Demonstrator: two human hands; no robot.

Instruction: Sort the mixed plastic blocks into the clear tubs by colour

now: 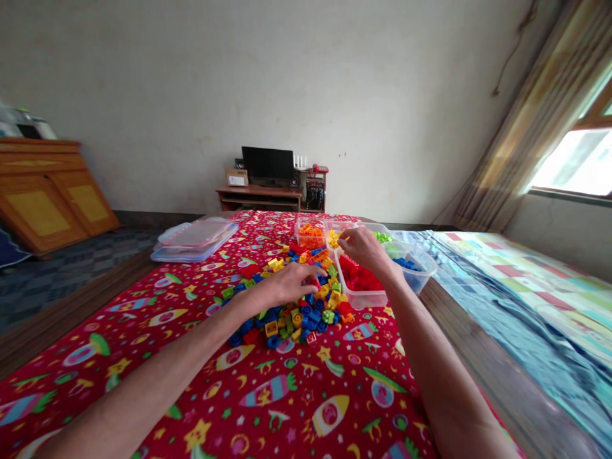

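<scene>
A pile of mixed toy building bricks (287, 319) in blue, yellow, red, green and orange lies on the red patterned cloth. Over the pile is my left hand (289, 284), its thumb and fingers closed around a red brick (313, 280). My right hand (363, 247) is above the boxes on the right, fingertips pinched near the yellow bricks (333, 238); what they hold, if anything, I cannot make out. Beneath my right wrist stands a clear box (366, 299) of red bricks. Orange bricks (310, 236) fill another clear box behind the pile.
Right of the red bricks is a clear tub (425, 271) with blue bricks; light green bricks (382, 237) sit in a box behind. Stacked plastic lids (196, 241) lie at the left. A bed (526, 287) adjoins the table's right side. A monitor (268, 166) stands far back.
</scene>
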